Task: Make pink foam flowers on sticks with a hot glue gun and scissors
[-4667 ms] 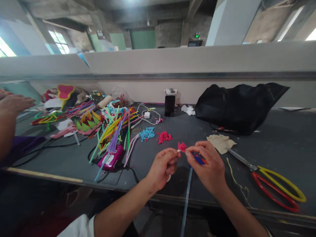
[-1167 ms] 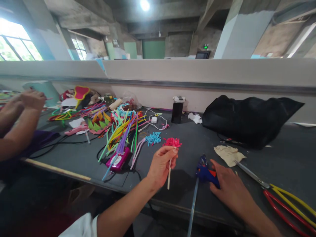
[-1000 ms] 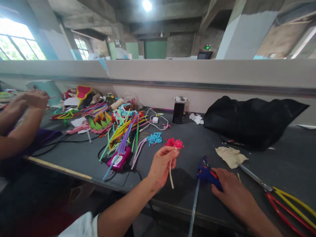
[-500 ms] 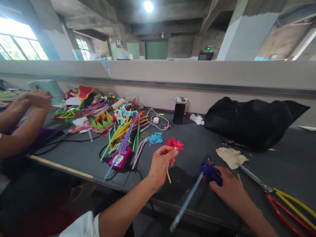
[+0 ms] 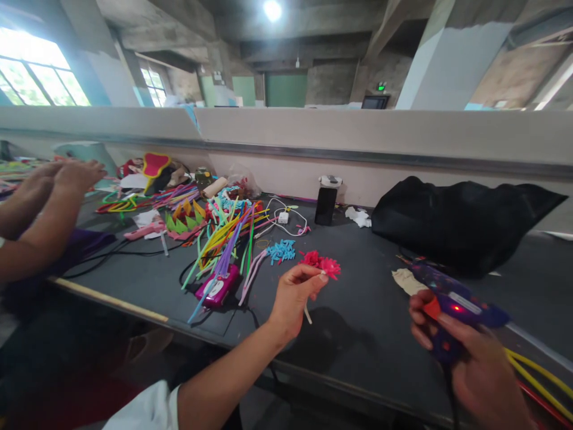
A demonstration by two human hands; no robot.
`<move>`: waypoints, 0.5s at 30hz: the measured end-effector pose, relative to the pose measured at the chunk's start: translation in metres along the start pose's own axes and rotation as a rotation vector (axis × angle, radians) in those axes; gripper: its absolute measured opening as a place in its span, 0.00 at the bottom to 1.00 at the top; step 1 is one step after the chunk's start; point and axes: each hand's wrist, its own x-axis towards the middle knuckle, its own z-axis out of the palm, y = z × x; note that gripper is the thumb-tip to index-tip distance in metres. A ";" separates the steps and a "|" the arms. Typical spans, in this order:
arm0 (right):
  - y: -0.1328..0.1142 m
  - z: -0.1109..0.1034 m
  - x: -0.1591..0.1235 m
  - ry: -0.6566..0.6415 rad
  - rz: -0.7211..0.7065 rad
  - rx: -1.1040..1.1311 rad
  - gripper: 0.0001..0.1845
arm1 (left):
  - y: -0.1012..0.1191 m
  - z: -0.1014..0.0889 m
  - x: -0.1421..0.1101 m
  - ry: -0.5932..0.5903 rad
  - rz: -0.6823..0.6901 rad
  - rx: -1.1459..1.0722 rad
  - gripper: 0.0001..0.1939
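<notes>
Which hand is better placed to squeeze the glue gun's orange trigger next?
Probably the right hand: it holds the glue gun, with the orange trigger right at its grip. The left hand is away from the gun, pinching the pink flower.

Daylight burns white in the upper-left window (image 5: 42, 74) and a ceiling lamp (image 5: 272, 10) glares, but below the bench (image 5: 367, 298) it is nearly black. A soft shadow lies beside the left hand (image 5: 293, 298); wide-angle distortion stretches the edges, the right hand (image 5: 481, 367) slightly blurred.
</notes>
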 end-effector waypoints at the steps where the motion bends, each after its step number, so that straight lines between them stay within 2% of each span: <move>1: 0.001 0.004 -0.003 -0.019 0.002 -0.014 0.13 | 0.000 0.000 0.000 -0.002 0.008 0.011 0.08; 7: 0.006 0.014 -0.014 -0.073 0.007 -0.034 0.12 | 0.002 0.002 -0.003 -0.038 0.080 0.030 0.07; 12: 0.015 0.003 -0.014 -0.184 -0.098 -0.112 0.13 | 0.004 0.003 -0.005 -0.051 0.124 0.045 0.07; 15: 0.020 -0.005 -0.016 -0.224 -0.182 -0.253 0.15 | 0.004 0.004 -0.005 -0.016 0.052 0.017 0.09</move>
